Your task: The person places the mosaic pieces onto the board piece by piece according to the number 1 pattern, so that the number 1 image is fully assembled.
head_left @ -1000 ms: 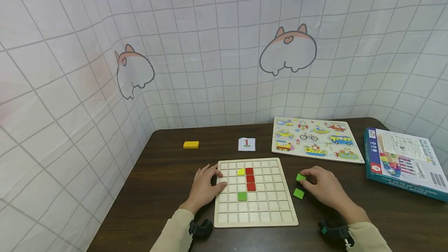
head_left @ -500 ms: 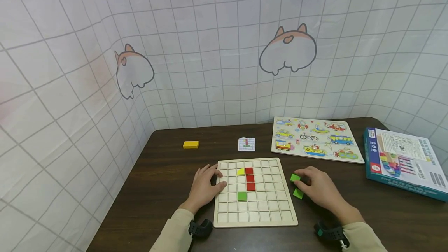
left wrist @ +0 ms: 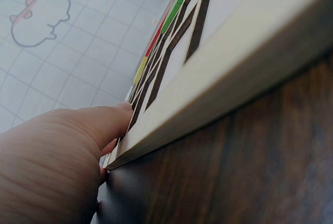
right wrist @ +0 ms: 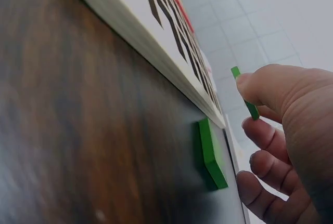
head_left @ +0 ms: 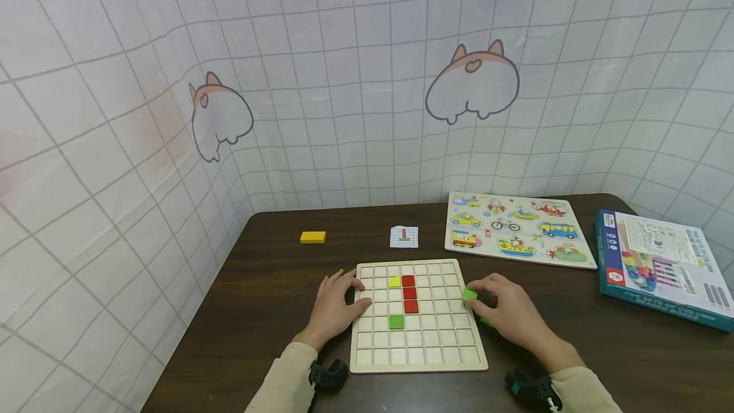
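Observation:
My left hand [head_left: 332, 308] rests at the left edge of a pale wooden grid board [head_left: 441, 355], thumb and fingertips touching its rim. A thin green square tile [head_left: 469, 294] is pinched between thumb and index finger of my right hand [head_left: 510, 311], just over the board's right edge. In the right wrist view that tile [right wrist: 252, 108] is held up on edge, clear of the tabletop. Another green tile [right wrist: 210, 154] lies on the table beside the board, mostly hidden by my right hand in the head view. Set in the grid are a yellow piece [head_left: 394, 282], red tiles [head_left: 410, 293] and a green tile [head_left: 396, 322].
Behind the board lies a small paper card [head_left: 404, 237] with a grid pattern. A yellow block [head_left: 313, 238] sits at back left. At back right are a picture puzzle board [head_left: 516, 228] and a teal-edged box [head_left: 665, 266]. A patterned curtain [head_left: 344, 81] hangs behind the dark table [head_left: 252, 285].
My right hand has moved left with the pinched green tile, from beside the board to its right edge. It now covers most of the other green tile. My left hand has stayed in place.

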A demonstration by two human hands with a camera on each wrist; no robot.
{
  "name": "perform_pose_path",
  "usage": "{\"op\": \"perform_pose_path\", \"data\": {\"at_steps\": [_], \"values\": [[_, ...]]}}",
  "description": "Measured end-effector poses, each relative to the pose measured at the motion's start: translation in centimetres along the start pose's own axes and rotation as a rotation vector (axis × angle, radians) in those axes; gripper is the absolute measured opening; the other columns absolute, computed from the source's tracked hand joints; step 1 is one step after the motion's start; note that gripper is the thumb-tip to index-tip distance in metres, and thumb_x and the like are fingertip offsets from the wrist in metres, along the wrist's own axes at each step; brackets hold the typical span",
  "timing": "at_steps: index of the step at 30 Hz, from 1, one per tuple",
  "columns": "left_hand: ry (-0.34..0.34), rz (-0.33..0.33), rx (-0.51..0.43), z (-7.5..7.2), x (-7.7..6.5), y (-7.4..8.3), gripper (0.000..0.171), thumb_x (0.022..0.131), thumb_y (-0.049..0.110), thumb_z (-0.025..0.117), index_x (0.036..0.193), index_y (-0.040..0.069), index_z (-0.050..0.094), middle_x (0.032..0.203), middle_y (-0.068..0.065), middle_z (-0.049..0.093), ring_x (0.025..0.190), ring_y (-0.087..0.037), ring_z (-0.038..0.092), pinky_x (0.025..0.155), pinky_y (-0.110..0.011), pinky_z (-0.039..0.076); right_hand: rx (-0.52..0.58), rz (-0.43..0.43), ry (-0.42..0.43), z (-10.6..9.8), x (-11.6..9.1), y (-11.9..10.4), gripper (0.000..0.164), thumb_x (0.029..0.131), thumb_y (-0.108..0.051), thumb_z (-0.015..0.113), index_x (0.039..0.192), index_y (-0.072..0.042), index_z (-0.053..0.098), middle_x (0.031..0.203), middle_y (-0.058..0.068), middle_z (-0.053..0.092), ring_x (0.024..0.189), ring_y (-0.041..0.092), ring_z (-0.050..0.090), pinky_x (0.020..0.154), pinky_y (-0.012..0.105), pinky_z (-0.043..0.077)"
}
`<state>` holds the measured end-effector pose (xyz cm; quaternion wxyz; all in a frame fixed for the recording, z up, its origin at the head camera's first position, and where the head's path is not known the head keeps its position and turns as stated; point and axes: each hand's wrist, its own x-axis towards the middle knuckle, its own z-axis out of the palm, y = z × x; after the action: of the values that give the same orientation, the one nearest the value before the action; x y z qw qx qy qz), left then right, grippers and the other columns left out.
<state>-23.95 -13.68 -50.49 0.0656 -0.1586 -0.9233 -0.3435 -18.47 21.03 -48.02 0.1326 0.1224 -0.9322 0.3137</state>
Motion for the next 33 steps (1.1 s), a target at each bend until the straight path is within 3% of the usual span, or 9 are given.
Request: {"op": "perform_pose_path", "data": {"at_steps": [12,20,27,33], "values": [[-0.008,-0.005,0.007,0.0,0.1,0.1,0.020,0.087,0.033,0.074,0.100,0.021,0.063,0.147,-0.008,0.048,0.142,-0.036,0.032,0.118,-0.058,0.010,0.027,-0.027,-0.043,1.2,0.2,-1.6,0.025,0.085,-0.023,0.077,0.109,-0.016,0.073,0.102,-0.008,0.064,0.085,0.012,0.056,0.072,0.033,0.049],[-0.011,-0.002,0.009,-0.1,0.0,0.1,0.020,0.087,0.033,0.073,0.099,0.021,0.062,0.147,-0.009,0.047,0.142,-0.036,0.031,0.118,-0.057,0.010,0.049,-0.034,-0.100,2.2,0.2,-2.5,0.020,0.087,-0.023,0.074,0.107,-0.021,0.072,0.100,-0.012,0.060,0.077,0.009,0.049,0.066,0.026,0.043],[-0.008,0.003,0.014,0.0,0.0,0.0,0.019,0.088,0.033,0.072,0.099,0.022,0.062,0.147,-0.009,0.048,0.142,-0.036,0.032,0.118,-0.058,0.011,0.053,-0.065,-0.109,3.2,0.2,-3.2,0.019,0.086,-0.024,0.075,0.105,-0.022,0.073,0.098,-0.014,0.059,0.090,0.007,0.053,0.076,0.032,0.050],[-0.009,0.004,0.013,0.0,0.0,-0.1,0.019,0.088,0.034,0.072,0.099,0.023,0.061,0.147,-0.008,0.048,0.142,-0.035,0.032,0.118,-0.058,0.011,0.052,-0.102,-0.108,3.9,0.1,-4.1,0.019,0.085,-0.022,0.076,0.104,-0.024,0.072,0.095,-0.016,0.058,0.086,0.006,0.054,0.074,0.029,0.050]]}}
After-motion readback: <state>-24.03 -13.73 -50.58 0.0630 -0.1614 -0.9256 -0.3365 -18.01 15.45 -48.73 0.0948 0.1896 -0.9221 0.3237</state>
